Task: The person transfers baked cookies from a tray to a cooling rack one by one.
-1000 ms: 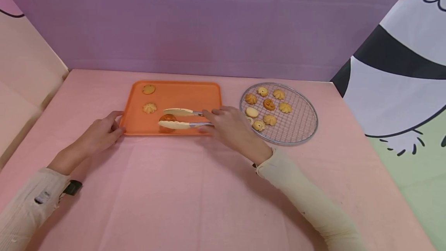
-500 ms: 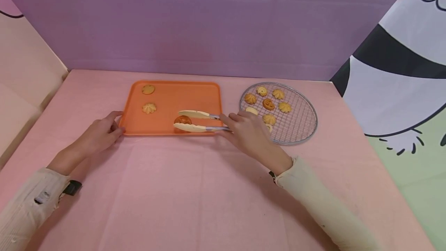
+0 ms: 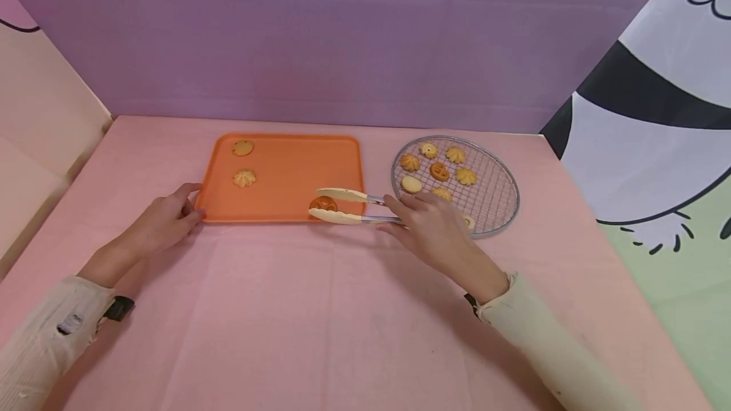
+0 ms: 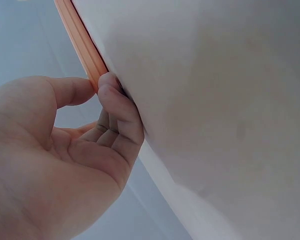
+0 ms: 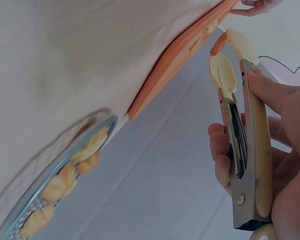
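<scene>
My right hand [image 3: 436, 230] grips a pair of metal tongs [image 5: 245, 145] with cream tips. Between those tips sits a dark brown cookie [image 3: 324, 204], over the front right part of an orange tray [image 3: 285, 170]. How high it is above the tray is hard to judge in the head view. My left hand [image 3: 160, 224] pinches the tray's front left corner between thumb and fingers, seen closely in the left wrist view. On the tray lie a round speckled cookie [image 3: 242, 148] and a pale swirl cookie [image 3: 244, 177].
A round wire rack [image 3: 491, 202] with a metal rim stands right of the tray. It bears several cookies, among them a pretzel-shaped one [image 3: 439, 172] and an oval one [image 3: 411, 184]. My right hand covers part of the rack. A purple backdrop [image 3: 342, 43] rises behind the pink table.
My right hand has moved right and slightly toward me, carrying the tongs and the brown cookie from mid-tray to near the tray's right edge. The left hand stays at the corner.
</scene>
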`<state>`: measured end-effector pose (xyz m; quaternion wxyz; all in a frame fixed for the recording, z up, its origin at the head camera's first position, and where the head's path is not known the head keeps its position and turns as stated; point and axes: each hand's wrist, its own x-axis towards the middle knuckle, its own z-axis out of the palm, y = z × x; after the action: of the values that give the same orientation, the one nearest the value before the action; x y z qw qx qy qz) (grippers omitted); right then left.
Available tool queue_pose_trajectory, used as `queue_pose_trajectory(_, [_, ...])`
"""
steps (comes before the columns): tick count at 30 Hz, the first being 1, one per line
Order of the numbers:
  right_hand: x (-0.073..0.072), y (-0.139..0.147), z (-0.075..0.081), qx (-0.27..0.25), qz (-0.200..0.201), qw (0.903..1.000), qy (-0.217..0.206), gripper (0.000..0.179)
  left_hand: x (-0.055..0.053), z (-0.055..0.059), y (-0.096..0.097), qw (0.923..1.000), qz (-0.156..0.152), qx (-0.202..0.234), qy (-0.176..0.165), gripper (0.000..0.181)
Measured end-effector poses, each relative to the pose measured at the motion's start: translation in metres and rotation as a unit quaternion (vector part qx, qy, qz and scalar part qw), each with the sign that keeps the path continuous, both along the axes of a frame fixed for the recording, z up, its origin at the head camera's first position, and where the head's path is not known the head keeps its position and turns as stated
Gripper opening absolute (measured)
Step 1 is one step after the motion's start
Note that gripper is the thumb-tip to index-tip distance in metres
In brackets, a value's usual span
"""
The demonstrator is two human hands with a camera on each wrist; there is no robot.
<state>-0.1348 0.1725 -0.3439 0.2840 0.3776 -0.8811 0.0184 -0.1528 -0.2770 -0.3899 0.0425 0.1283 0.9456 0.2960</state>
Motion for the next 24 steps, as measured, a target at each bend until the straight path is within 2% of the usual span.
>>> queue_pose_trajectory(5, [0.006, 0.017, 0.003, -0.009, -0.002, 0.9999, -0.01, 0.046, 0.0, 0.0, 0.0, 1.0, 0.002, 0.003, -0.003, 0.053])
queue_pose_trajectory(15, [0.018, 0.055, 0.007, -0.012, -0.038, 0.9992, 0.0, 0.05, 0.003, 0.003, 0.001, 1.0, 0.001, -0.002, 0.008, 0.052])
queue_pose_trajectory(24, [0.026, 0.082, 0.01, -0.023, -0.072, 0.9971, 0.007, 0.076, 0.006, 0.006, 0.002, 0.9999, 0.006, -0.01, 0.012, 0.052])
